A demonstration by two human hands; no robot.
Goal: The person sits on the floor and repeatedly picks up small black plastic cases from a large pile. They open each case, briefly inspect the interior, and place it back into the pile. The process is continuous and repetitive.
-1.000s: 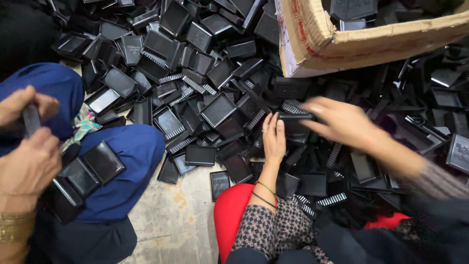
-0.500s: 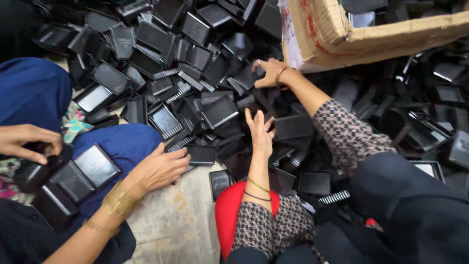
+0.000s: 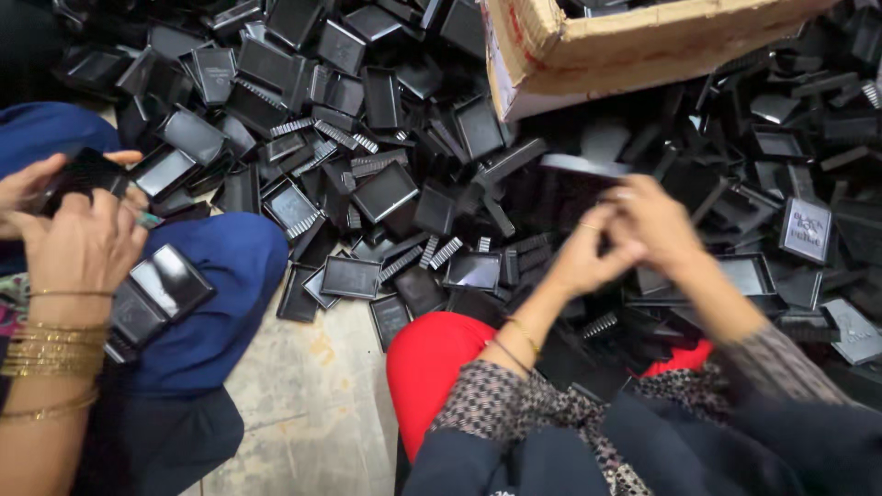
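Head view, left hand (image 3: 581, 260) and right hand (image 3: 660, 223) closed together on a flat black plastic piece (image 3: 574, 176) above the heap of black trays (image 3: 367, 138), cardboard box (image 3: 634, 46) behind, a co-worker's hands (image 3: 78, 234) at far left gripping another piece

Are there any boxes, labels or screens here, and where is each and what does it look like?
Cardboard box: top right, on the heap of black plastic parts; brown, torn rim, red marks on its pale side.
Embossed black tile: far right, square, raised lettering.
No screens or signs in view.
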